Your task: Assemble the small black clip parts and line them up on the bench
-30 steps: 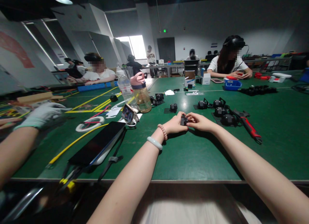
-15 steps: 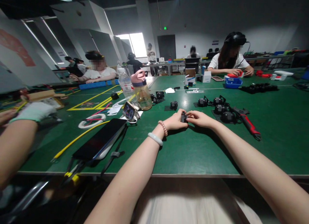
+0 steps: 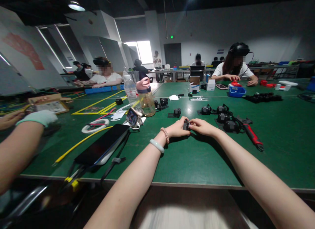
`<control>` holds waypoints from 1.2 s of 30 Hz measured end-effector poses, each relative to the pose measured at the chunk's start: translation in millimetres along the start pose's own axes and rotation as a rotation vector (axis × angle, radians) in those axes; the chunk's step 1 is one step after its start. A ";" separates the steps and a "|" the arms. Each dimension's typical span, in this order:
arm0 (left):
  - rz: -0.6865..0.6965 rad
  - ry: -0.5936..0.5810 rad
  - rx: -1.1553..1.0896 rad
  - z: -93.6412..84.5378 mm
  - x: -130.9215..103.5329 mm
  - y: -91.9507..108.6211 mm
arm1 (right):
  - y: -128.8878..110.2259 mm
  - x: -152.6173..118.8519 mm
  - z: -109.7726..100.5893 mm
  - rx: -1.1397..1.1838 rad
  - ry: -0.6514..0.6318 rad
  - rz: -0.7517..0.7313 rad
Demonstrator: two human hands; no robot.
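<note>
Both my hands meet over the green table around a small black part (image 3: 186,125), whose kind is too small to make out. My left hand (image 3: 178,127) grips it from the left, thumb toward me. From the right, the fingertips of my right hand (image 3: 200,126) pinch its edge. Just beyond my hands a black camera-like unit on a flat plate (image 3: 177,112) stands on the table. More black camera-like units (image 3: 223,117) sit in a cluster to the right, beside a wrench with a red and black handle (image 3: 253,137).
Left of me lie a black phone on a power bank (image 3: 102,145), a yellow cable (image 3: 81,143) and a white cable roll (image 3: 95,125). An amber bottle (image 3: 147,102) and a clear bottle (image 3: 131,91) stand behind. A co-worker's gloved hand (image 3: 39,117) is at far left.
The view has tilted up slightly, so things sit lower in the picture. My hands still hold the black part together. Across the table, a person's hand has moved over the blue box.
</note>
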State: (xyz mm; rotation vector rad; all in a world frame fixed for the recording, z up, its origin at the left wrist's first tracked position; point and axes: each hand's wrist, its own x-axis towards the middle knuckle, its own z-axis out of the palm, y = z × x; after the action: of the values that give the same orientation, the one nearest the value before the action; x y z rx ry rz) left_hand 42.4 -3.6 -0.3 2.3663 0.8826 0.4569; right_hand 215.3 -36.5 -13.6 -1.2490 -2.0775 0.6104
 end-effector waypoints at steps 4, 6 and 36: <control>-0.006 0.014 0.000 -0.5 -0.5 1.6 | 3.6 1.1 2.8 0.087 0.000 0.016; -0.017 0.019 -0.011 -1.3 -1.4 3.2 | 3.4 0.8 3.5 0.159 -0.033 0.006; 0.033 0.000 0.066 -2.8 2.3 1.1 | 9.0 4.5 2.5 0.084 -0.015 -0.107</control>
State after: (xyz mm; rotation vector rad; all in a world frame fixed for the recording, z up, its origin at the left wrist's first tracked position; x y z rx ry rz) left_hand 43.3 -1.6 2.8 2.4441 0.8725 0.4472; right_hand 217.3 -28.7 -20.1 -1.0819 -2.0941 0.6529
